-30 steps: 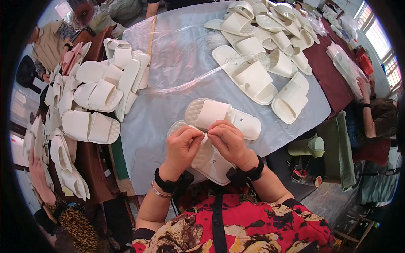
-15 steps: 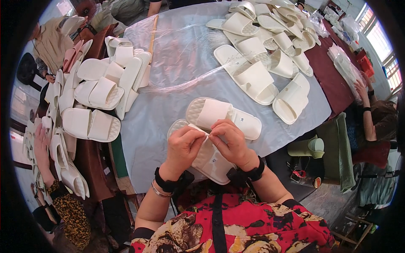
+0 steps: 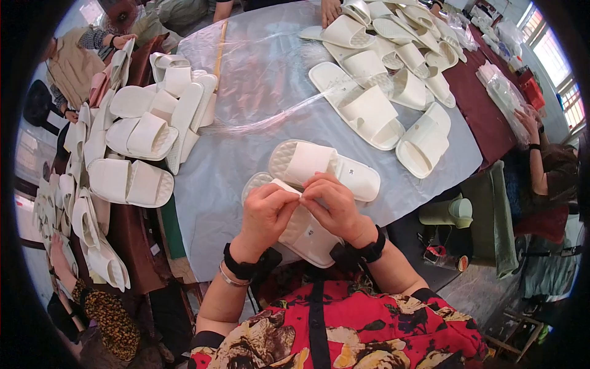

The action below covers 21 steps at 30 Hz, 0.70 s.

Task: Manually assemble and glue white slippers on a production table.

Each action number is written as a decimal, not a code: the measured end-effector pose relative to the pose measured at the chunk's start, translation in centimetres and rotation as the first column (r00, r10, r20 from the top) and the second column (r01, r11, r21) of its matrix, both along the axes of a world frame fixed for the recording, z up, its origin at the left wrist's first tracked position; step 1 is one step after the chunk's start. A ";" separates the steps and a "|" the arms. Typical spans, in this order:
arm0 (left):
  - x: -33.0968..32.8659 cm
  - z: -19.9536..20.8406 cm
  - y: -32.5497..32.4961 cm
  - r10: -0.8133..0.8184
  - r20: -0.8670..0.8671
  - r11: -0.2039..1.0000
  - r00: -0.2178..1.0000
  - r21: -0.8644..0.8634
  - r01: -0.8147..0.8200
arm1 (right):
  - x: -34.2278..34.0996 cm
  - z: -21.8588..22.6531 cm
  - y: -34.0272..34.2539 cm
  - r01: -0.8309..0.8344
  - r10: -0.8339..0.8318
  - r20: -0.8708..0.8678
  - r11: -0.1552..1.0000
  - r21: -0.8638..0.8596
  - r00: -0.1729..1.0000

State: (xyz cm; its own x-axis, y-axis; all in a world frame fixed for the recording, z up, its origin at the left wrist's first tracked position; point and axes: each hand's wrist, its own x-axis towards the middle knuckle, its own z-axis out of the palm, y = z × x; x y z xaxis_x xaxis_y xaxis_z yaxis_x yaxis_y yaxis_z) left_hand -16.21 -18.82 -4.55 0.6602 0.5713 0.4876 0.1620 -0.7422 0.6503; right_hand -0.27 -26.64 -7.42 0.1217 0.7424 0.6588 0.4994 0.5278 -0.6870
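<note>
Little change is noted: the left hand (image 3: 265,212) and right hand (image 3: 332,206) are still pinched together on the near white slipper's (image 3: 304,230) strap, work held in place.

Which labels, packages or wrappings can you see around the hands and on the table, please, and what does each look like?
Small white sticker: on the slipper beneath both hands, dark print.
Small white sticker: on the insole of the slipper just beyond the hands.
Clear plastic bags: right table edge, crinkled and glossy.
Clear plastic sheet: spread over the table's middle, shiny.
</note>
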 end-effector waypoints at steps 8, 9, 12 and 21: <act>-0.2 -0.7 -0.3 0.077 -0.003 0.976 0.997 -0.205 -0.077 | -0.4 -0.1 0.1 0.031 -0.034 0.068 0.999 0.038 0.997; -0.3 -0.6 -0.2 0.061 -0.010 0.979 0.998 -0.195 -0.062 | -0.5 -0.1 0.0 0.048 -0.049 0.071 0.999 0.015 0.996; -0.4 -0.6 -0.3 0.056 -0.015 0.979 0.998 -0.193 -0.058 | -0.8 -0.3 0.1 0.082 -0.082 0.099 0.997 0.005 0.992; -0.5 -0.4 -0.4 0.120 -0.061 0.975 0.991 -0.183 -0.129 | -1.2 0.1 0.6 0.124 -0.127 0.288 0.992 0.027 0.949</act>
